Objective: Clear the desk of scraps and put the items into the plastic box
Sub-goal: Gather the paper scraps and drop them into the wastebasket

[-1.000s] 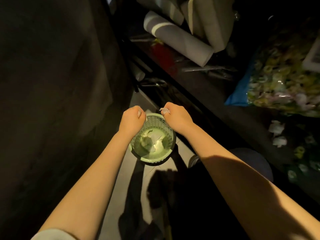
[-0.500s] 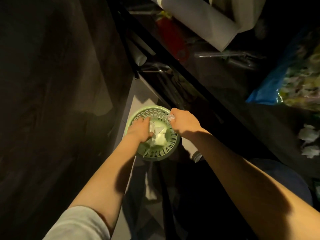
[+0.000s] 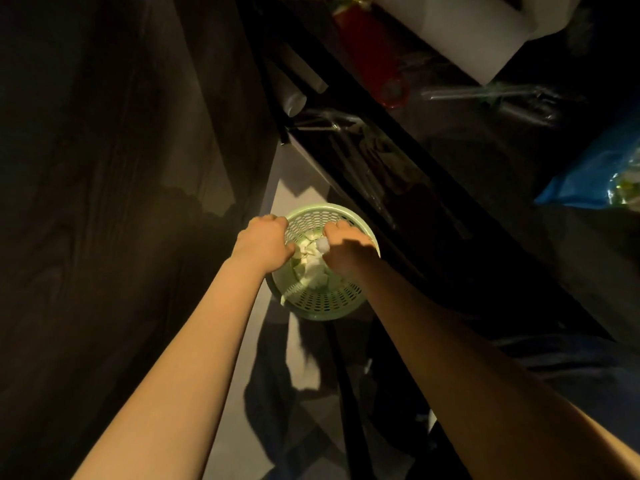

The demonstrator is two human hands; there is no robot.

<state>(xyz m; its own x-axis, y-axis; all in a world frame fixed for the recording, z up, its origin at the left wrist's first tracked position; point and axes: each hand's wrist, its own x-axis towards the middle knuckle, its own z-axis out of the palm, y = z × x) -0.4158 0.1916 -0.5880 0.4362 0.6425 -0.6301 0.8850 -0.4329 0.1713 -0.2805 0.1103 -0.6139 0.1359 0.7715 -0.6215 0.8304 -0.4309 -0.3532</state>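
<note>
Both forearms reach down to a green basket (image 3: 322, 301) on the floor. The left hand (image 3: 263, 242) curls at its rim (gripping it or not, I cannot tell). The shadowed right hand (image 3: 348, 251) pinches a white scrap (image 3: 322, 243) above paper scraps (image 3: 313, 271) inside. Beyond, the dark desk (image 3: 485, 143) bears a white roll (image 3: 467, 32).

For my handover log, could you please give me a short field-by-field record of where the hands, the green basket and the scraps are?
container: green basket, perforated, standing on the floor beside the dark desk
contents: white scraps piled inside
left hand: at the basket's left rim, fingers curled over it
right hand: over the basket mouth, in shadow; a white scrap lies at its fingers, but whether it is gripped is unclear
lighting: dim
</note>
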